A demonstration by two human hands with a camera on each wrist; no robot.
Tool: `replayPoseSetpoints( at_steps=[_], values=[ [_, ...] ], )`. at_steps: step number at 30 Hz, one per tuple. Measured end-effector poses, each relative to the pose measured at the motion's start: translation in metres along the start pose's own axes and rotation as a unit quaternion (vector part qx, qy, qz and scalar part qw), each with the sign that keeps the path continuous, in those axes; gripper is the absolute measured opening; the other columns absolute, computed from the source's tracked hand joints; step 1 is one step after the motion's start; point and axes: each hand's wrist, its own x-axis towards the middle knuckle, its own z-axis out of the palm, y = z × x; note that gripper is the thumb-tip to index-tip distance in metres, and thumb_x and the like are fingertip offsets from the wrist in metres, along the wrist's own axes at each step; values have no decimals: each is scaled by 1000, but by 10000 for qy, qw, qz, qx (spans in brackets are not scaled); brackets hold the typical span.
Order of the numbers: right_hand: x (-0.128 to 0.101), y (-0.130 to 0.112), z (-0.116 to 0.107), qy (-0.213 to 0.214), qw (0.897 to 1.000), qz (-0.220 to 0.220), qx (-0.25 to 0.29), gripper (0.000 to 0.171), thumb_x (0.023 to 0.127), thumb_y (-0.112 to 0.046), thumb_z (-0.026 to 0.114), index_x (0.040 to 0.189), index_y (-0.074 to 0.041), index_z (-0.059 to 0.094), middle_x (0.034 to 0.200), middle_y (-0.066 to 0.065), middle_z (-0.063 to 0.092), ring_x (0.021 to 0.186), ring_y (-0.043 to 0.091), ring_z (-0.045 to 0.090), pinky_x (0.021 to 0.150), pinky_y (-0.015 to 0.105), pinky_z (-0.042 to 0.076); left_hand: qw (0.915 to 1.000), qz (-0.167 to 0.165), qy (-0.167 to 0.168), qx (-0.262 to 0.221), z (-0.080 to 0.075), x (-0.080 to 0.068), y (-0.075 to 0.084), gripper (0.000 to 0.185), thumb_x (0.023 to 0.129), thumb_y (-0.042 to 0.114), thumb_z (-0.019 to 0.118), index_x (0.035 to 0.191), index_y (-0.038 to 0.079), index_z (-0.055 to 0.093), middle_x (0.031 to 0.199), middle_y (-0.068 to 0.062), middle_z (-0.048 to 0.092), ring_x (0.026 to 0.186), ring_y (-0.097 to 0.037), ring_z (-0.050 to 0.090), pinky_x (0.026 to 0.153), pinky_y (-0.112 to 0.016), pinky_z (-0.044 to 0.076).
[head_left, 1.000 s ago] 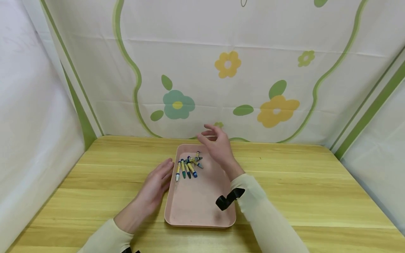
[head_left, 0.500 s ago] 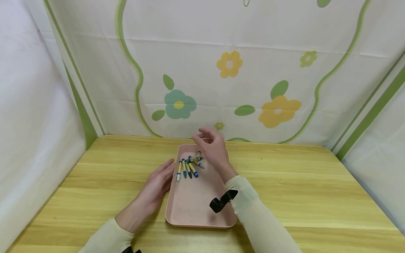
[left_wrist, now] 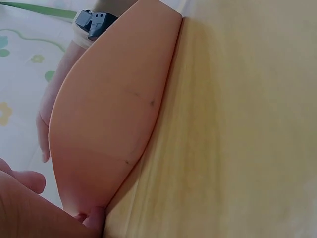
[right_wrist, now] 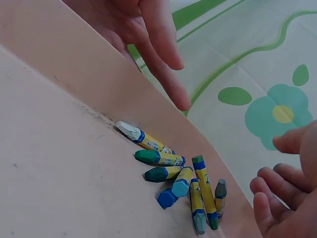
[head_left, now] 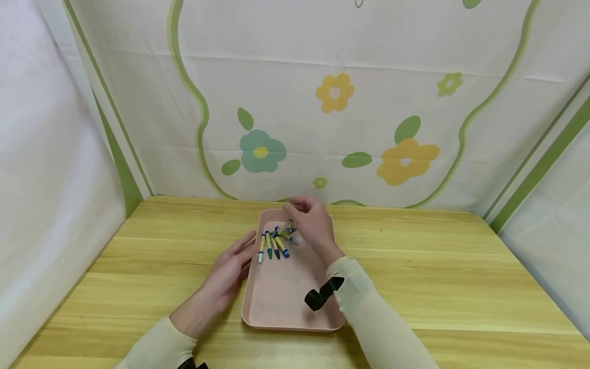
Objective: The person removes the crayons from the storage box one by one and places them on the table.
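Observation:
A pink tray [head_left: 281, 297] lies lengthwise on the wooden table, with several crayons [head_left: 279, 244] heaped toward its far left end. Close up in the right wrist view, these have yellow wrappers; a white-tipped crayon [right_wrist: 148, 141] and a green crayon [right_wrist: 161, 158] lie along the wall. My left hand [head_left: 228, 271] is at the tray's left side, fingers extended along the outer wall. Over the far right end, beside the crayons, hovers my right hand [head_left: 314, 221]. Its thumb and fingers [right_wrist: 286, 186] are loosely bent and apart, with nothing between them.
Wooden tabletop [head_left: 415, 277] extends to both sides of the tray. A white cloth [head_left: 295, 107] with flowers hangs behind the table's back edge, and white panels flank it. A black wrist camera [head_left: 318, 297] sticks out over the tray from the right sleeve.
My right hand has come down and slightly left over the far end of the tray, its fingers curving more. The left hand and the crayons stay nearly where they were.

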Motion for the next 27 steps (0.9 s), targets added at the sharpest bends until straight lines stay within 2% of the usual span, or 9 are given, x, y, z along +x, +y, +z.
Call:
replayPoseSetpoints(
  at_steps=[5,9,14,16,21,27],
  values=[
    [-1,1,1,57,9994,264,-221,33,98,-37,75,126,-19,76,107,-2,75,99,22,74,81,33,57,9999,76,48,83,0,2,-2,60,112,19,51,168,16,32,175,-12,32,161,-32,31,132,-53,27],
    [-1,3,2,112,9980,333,-522,30,97,-37,78,120,-18,79,102,-1,78,96,19,74,83,35,58,9997,132,75,183,0,2,-3,59,111,16,51,168,15,33,175,-12,32,163,-32,28,132,-53,25],
    [-2,6,2,140,9946,296,-987,29,94,-38,81,116,-19,82,105,-1,81,99,20,74,90,41,61,9995,162,117,238,1,2,-4,59,111,12,50,167,13,34,175,-13,32,162,-32,29,131,-52,28],
    [-2,7,2,115,9932,336,-1112,29,94,-38,82,116,-20,82,104,-1,82,95,18,75,86,38,62,9995,167,123,251,1,2,-4,58,111,12,49,167,13,34,174,-13,32,163,-32,29,131,-52,28],
    [-1,8,4,14,9924,629,-1057,27,92,-36,84,113,-20,84,100,-3,82,86,13,74,73,28,60,9994,200,108,275,0,3,-5,58,111,13,50,167,13,34,174,-13,33,162,-33,29,132,-53,27],
    [-4,10,6,26,9924,841,-895,21,88,-38,87,103,-22,85,92,-5,81,84,13,73,68,27,59,9994,183,90,290,-1,3,-5,59,111,14,50,167,14,34,175,-12,32,162,-32,29,132,-53,26]
  ],
)
